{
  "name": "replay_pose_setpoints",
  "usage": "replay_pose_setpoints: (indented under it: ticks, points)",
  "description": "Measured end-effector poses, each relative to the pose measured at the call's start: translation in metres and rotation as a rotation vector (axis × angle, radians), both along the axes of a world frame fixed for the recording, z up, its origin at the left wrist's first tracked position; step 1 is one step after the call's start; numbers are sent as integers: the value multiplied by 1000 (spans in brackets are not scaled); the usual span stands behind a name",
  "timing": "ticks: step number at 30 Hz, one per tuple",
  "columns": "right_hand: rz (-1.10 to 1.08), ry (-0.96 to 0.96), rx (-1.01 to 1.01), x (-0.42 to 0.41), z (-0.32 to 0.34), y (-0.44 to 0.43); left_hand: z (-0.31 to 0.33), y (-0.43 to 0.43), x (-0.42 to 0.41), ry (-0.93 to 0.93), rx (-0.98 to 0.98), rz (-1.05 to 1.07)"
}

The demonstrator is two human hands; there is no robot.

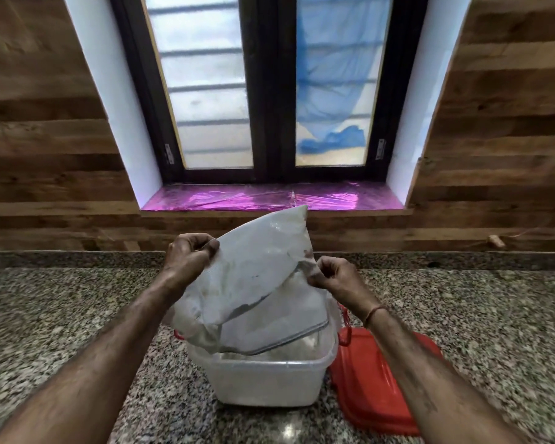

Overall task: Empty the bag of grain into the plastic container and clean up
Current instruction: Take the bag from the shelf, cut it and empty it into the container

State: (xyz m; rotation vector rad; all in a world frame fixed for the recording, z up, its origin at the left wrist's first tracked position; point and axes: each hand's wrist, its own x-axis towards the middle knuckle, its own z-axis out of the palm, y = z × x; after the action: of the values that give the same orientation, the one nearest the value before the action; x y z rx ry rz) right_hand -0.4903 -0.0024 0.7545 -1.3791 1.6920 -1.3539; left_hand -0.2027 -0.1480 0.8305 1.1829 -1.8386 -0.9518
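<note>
- Pinching the raised end of the translucent white plastic bag (pixel 257 267) at both corners: left hand (pixel 189 256) curled tight on one, right hand (pixel 332 277) curled tight on the other.
- Hanging the bag mouth-down, its lower end dipping inside the clear rectangular plastic container (pixel 263 382), which is standing on the speckled grey granite countertop (pixel 61 315) straight ahead.
- Judging the bag as thin, soft and slack, largely collapsed and so probably light; appearing slick, hence favouring a corner or seam pinch over a mid-panel grab, which would likely only bunch the film.
- Noting pale contents inside the container; failing to tell whether any grain is lingering in the bag's folds.
- Treating the container as rigid and likely weighted, best lifted by two hands under the rim.
- Recording a flat red plastic lid (pixel 378 379) lying just beside the container on its right; contact between them not determinable.
- Noting red latches at the container's rim, possibly snagging the loose film.
- Finding open counter to the left and in front; being bounded at the back by a raised granite strip and the wood-panelled wall (pixel 45 155).
</note>
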Motion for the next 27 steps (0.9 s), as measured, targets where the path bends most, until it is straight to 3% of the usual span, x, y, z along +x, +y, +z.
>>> replay_pose_setpoints:
  ticks: [4, 7, 12, 13, 16, 18, 22, 27]
  points:
    - [-155, 325, 3, 8, -2, 2, 0, 5, 4, 39, 28, -20]
    - [-68, 292, 126, -6, -10, 3, 5, 9, 14, 105, 72, -119]
    - [-220, 500, 191, -6, -6, 5, 3, 8, 12, 102, 69, -114]
    - [-188, 469, 184, -6, -6, 5, 3, 8, 11, 98, 57, -100]
    - [56, -88, 68, -1, 10, 11, 4, 11, 11, 69, 44, -125]
    - [87, -291, -40, 4, 30, 7, 6, 14, 10, 44, 34, -144]
    - [46, -293, -165, 14, 74, -7, 7, 19, 9, -4, 3, -122]
    - [64, -207, -152, 15, 96, -21, 9, 18, 13, -66, -35, -60]
